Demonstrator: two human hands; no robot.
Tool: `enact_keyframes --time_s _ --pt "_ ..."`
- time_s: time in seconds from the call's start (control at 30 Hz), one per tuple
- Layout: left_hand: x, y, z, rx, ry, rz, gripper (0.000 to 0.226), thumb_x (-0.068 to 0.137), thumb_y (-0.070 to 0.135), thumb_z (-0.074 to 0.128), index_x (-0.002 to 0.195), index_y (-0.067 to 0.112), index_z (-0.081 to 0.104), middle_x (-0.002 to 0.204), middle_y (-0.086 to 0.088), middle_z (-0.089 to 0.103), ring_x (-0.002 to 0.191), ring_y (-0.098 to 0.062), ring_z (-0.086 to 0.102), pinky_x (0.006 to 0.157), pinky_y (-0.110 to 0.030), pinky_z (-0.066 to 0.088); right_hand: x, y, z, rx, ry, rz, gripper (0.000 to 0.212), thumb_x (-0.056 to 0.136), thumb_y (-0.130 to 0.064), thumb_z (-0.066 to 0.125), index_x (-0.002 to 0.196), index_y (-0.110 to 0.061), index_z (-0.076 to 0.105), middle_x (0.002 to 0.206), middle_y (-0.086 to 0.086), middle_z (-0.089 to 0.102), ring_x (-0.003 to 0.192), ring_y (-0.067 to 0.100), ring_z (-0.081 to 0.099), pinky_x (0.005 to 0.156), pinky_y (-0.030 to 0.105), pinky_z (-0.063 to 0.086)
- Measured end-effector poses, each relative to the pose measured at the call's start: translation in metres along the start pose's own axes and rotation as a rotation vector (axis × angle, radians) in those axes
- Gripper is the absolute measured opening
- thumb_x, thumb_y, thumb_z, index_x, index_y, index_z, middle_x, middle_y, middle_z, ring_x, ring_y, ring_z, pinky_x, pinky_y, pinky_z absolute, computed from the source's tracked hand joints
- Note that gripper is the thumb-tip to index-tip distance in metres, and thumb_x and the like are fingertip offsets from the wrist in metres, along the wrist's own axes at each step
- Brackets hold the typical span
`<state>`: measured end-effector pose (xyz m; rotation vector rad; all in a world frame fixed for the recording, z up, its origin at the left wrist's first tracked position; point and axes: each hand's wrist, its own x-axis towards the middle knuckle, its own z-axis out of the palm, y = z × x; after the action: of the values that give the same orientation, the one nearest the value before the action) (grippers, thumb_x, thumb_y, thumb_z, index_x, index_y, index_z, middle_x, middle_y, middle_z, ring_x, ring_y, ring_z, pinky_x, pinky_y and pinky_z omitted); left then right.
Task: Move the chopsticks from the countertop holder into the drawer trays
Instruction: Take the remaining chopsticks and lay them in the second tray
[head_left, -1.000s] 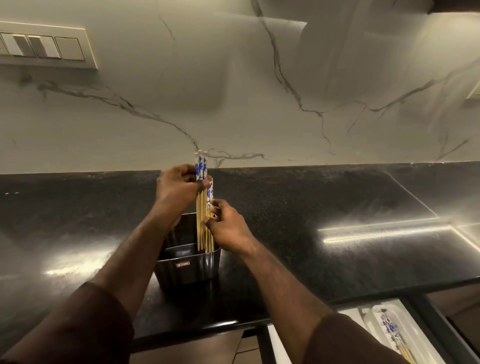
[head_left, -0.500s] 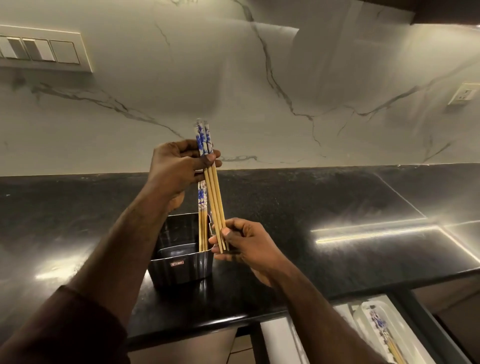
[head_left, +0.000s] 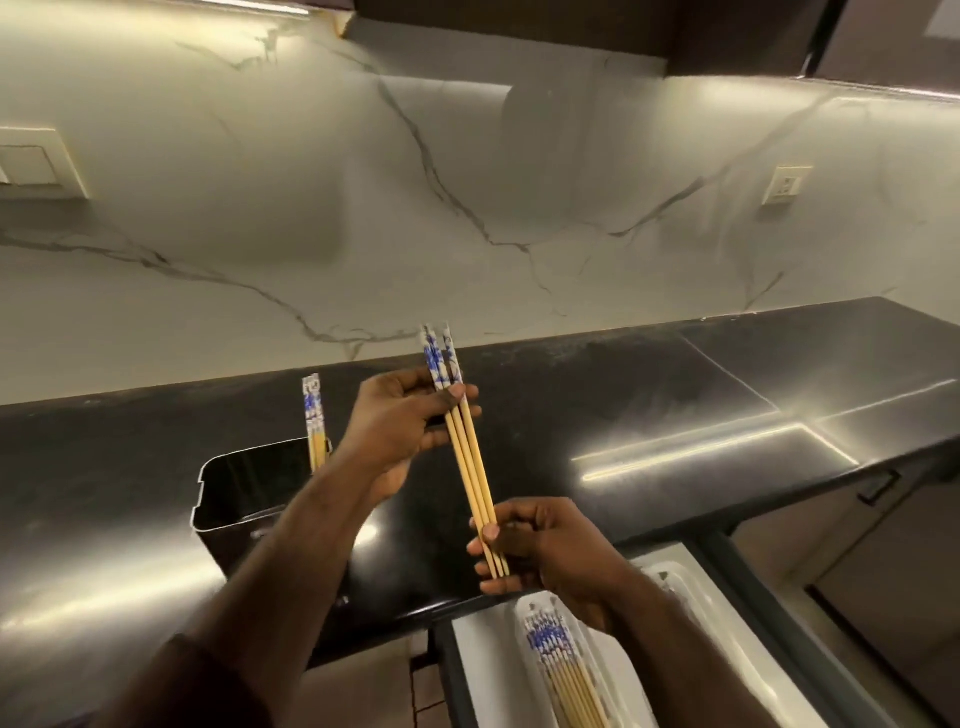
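My left hand (head_left: 400, 421) grips a small bunch of bamboo chopsticks (head_left: 470, 467) near their blue-and-white patterned tops. My right hand (head_left: 540, 545) pinches the same bunch at its thin lower tips. The bunch hangs tilted in the air over the black countertop (head_left: 649, 405), clear of the holder. The black rectangular holder (head_left: 228, 499) stands on the counter at the left, with a few chopsticks (head_left: 313, 421) still upright in its far corner. Below right, an open drawer holds a white tray (head_left: 535, 675) with several chopsticks (head_left: 558, 660) lying in it.
A second white tray (head_left: 711, 608) lies to the right of the first in the drawer. The drawer's dark front rim (head_left: 769, 613) runs along its right side. A marble backsplash with a switch plate (head_left: 36, 166) and a socket (head_left: 787, 184) rises behind the counter.
The bunch has come up out of the holder and moved right toward the drawer, held by both hands. My view has swung right, so the holder now sits at the left.
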<state>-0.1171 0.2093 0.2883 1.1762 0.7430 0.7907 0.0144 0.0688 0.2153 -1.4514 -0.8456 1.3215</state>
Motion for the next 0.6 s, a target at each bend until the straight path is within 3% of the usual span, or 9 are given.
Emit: enact_keyframes --time_s 0.3,0.6 --pt "-0.062 -0.08 0.135 -0.062 -0.075 -0.175 0.017 0.092 0.0 0.058 0.108 0.001 0.065 0.1 -0.018 0.075 0.091 -0.029 0.074 0.081 -0.04 0.06 -0.124 0.046 -0.101 0.014 0.105 0.218 0.014 0.091 0.0 0.059 0.098 0.0 0.071 0.092 0.016 0.073 0.081 0.024 0.071 0.078 0.045 0.06" --pt "-0.102 -0.179 0.257 -0.061 -0.141 -0.368 0.018 0.093 -0.001 0.056 0.109 -0.001 0.064 0.101 -0.02 0.074 0.092 -0.03 0.073 0.08 -0.04 0.06 -0.205 0.099 -0.204 0.002 0.28 0.426 0.015 0.089 0.002 0.063 0.102 0.004 0.07 0.092 0.018 0.073 0.076 0.024 0.069 0.068 0.042 0.061"
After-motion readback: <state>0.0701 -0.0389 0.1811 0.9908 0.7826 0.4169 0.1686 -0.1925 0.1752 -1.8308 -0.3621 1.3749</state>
